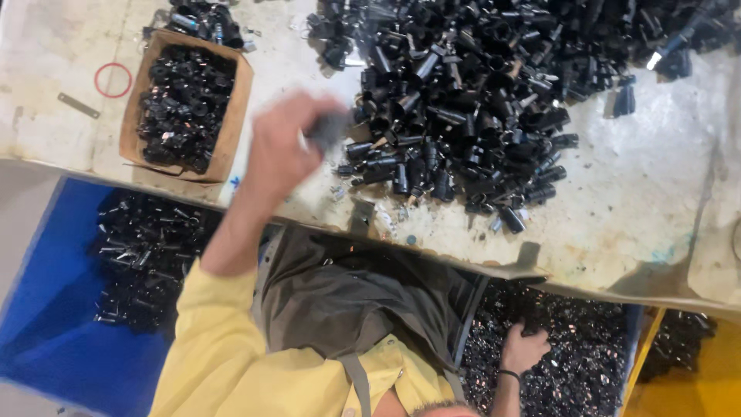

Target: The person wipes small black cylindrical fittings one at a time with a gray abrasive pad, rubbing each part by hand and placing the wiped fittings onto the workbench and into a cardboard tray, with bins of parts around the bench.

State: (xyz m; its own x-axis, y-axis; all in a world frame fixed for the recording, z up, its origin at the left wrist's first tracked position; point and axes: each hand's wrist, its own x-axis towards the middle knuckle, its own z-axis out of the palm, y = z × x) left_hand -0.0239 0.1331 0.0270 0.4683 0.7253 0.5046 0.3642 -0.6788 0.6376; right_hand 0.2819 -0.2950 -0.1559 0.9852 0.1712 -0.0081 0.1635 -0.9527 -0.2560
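View from above a worn white bench [641, 201]. The left hand [282, 150] is raised over the near edge, its grip closed on a small dark part [328, 130], which is blurred. It looks like a light, stiff plastic piece, probably smooth, best held around its barrel. A large heap of similar black parts [463, 100] lies just right of it. At far left, a cardboard box [231, 158] holds more. The right hand [525, 347] rests low at near right, on a bin of small black pieces [594, 363]; I cannot tell whether its grip holds anything. A blue bin [46, 309] sits at near left.
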